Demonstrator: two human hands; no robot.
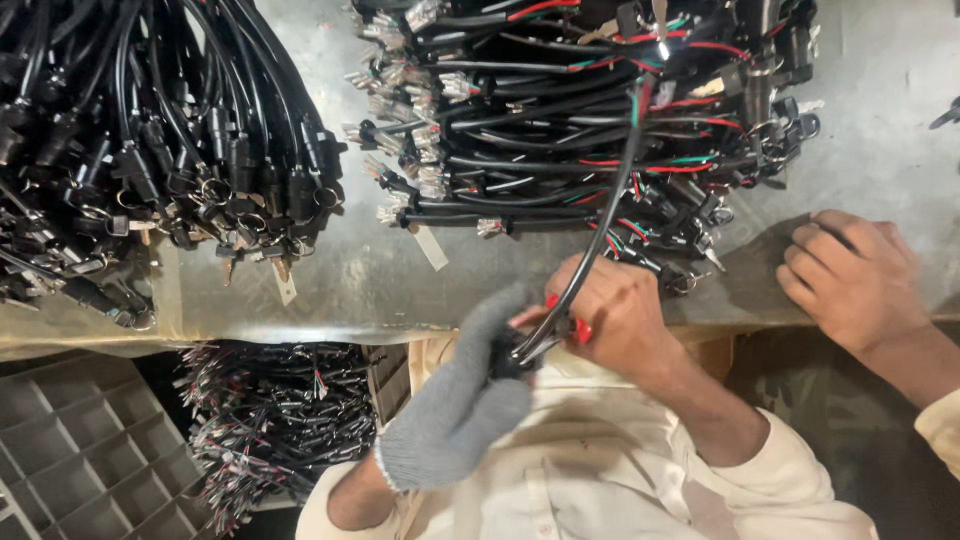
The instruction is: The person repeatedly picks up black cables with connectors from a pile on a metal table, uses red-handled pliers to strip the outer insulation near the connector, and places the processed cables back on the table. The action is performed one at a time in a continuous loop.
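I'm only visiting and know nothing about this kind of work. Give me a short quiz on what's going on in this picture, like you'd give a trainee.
1. True or false: the left hand, closed on the end of a black cable, wears a grey glove, while the right hand is bare.
2. What does the right hand grip? A) a red-handled tool B) a yellow tape roll C) a blue brush
3. Fill in: the grey compartment tray sits at the lower ____ of the view.

Key: 1 true; 2 A; 3 left.
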